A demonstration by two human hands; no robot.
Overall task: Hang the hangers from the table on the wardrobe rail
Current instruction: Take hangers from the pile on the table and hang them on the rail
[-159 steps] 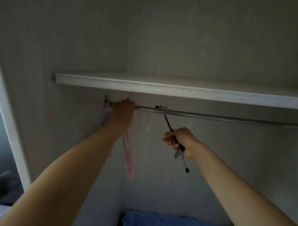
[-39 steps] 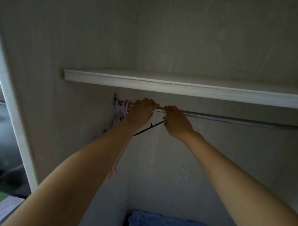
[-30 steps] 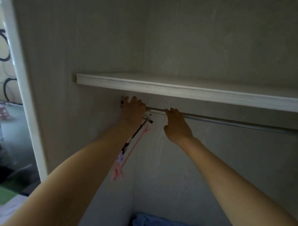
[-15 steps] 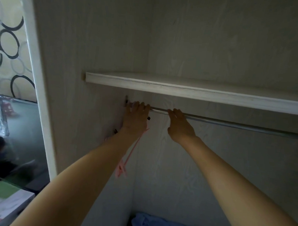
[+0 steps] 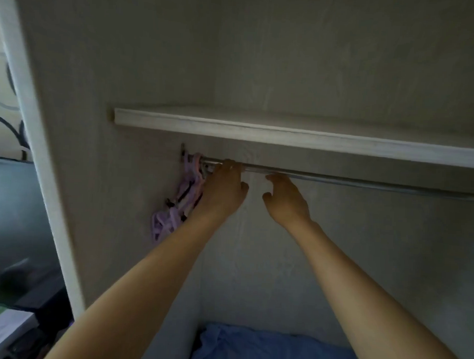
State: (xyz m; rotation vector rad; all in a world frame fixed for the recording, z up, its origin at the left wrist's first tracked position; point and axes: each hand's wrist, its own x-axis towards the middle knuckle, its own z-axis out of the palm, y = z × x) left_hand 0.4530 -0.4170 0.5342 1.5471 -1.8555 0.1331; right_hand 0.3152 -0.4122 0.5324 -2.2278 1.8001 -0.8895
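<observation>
Wardrobe interior, viewed from below the shelf point(image 5: 300, 137), which crosses the frame from centre left to the right edge.

Wardrobe rail point(image 5: 366, 182): metal bar running just under the shelf, from a bracket at centre left to the right edge of the frame.

Hangers point(image 5: 188, 188): a bunch of pale purple and pink ones, with dark parts showing among them, hooked on the rail at its far left end, against the wardrobe's side wall. They hang down and to the left; the lower ends sit left of the left forearm.

Left hand point(image 5: 223, 191): raised to the rail just right of the hangers, back of the hand toward the camera. Its fingers point(image 5: 231, 165) reach up onto the rail and curl over it; whether they also touch a hanger hook cannot be told.

Right hand point(image 5: 285, 199): just right of the left hand, a little below the rail. Fingers loosely extended, tips near the underside of the rail, holding nothing.

Blue cloth point(image 5: 263, 348): bundled at the bottom centre of the frame, on the wardrobe floor.

White door frame point(image 5: 33, 143): upright strip along the left of the frame.
</observation>
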